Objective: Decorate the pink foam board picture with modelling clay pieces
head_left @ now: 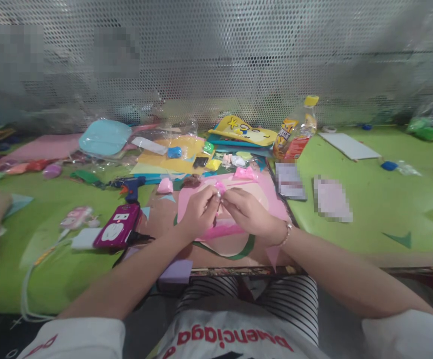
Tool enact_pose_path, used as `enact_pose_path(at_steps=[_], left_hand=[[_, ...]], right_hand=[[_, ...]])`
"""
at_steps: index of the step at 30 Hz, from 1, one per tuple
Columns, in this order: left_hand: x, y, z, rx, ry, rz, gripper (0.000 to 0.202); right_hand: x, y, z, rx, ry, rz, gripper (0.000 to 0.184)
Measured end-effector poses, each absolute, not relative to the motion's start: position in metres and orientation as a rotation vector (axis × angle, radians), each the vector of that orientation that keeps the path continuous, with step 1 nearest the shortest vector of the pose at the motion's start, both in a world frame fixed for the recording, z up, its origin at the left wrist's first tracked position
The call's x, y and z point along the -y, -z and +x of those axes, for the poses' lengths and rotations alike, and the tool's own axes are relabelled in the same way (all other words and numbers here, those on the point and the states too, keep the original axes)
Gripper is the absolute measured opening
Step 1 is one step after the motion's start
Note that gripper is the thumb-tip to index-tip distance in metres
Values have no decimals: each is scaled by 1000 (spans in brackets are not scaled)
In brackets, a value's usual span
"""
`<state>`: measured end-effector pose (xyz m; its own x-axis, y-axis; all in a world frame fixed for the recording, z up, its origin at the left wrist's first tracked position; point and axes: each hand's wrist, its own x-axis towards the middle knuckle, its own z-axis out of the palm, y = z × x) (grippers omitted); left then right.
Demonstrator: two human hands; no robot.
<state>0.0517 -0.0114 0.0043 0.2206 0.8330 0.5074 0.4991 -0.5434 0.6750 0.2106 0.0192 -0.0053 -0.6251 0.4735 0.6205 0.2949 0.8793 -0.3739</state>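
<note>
Cluttered green table (369, 209), left hand (197, 212) and right hand (248, 212) both pinched shut on small pink piece (220, 188)

Table (381, 209): matt green covering, smooth; rear screen (239, 60): perforated metal, dull grey finish; pink sheet (276, 207): matt — paper or foam, cannot tell which; phone (117, 227): glossy magenta plastic case; bottle (295, 130): clear glossy plastic; bags (171, 130): thin shiny film; pink lump (220, 188): soft-looking, glossy clear wrap — detail blurred.

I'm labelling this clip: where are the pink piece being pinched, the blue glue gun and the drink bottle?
pink piece (220, 188): head view, its exposed top.
blue glue gun (133, 184): head view, middle of its body.
drink bottle (293, 139): head view, its orange label.
</note>
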Motion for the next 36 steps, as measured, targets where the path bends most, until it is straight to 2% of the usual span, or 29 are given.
enact_pose_path(at_steps=[11, 16, 19, 22, 23, 25, 27, 31, 34, 36], left_hand=[[15, -3, 53, -1361, -1302, 2247, 25], [14, -5, 52, -1362, -1249, 2326, 25], [9, -5, 50, -1351, -1230, 2380, 27], [2, 0, 47, -1310, -1430, 2500, 9], [0, 1, 46, -1302, -1491, 2551, 16], [-4, 5, 44, -1287, -1474, 2634, 48], [-6, 7, 43, -1275, -1317, 2652, 56], [-9, 9, 43, -1354, -1209, 2547, 44], [-11, 8, 43, -1370, -1228, 2489, 40], [-12, 7, 43, -1352, -1196, 2476, 36]], right_hand=[[-20, -4, 217, 2273, -95, -536, 23], [-28, -10, 225, 2300, -67, -692, 24], [-33, -10, 230, 2337, -143, -717, 22], [-37, -11, 232, 2229, -322, -763, 20], [-38, -11, 233, 2179, -401, -783, 20], [-41, -11, 233, 2091, -578, -802, 21], [-44, -10, 233, 2016, -741, -767, 19], [-50, -4, 231, 1902, -864, -643, 8], [-54, 0, 230, 1917, -792, -623, 2], [-56, 2, 231, 1963, -709, -652, 5]])
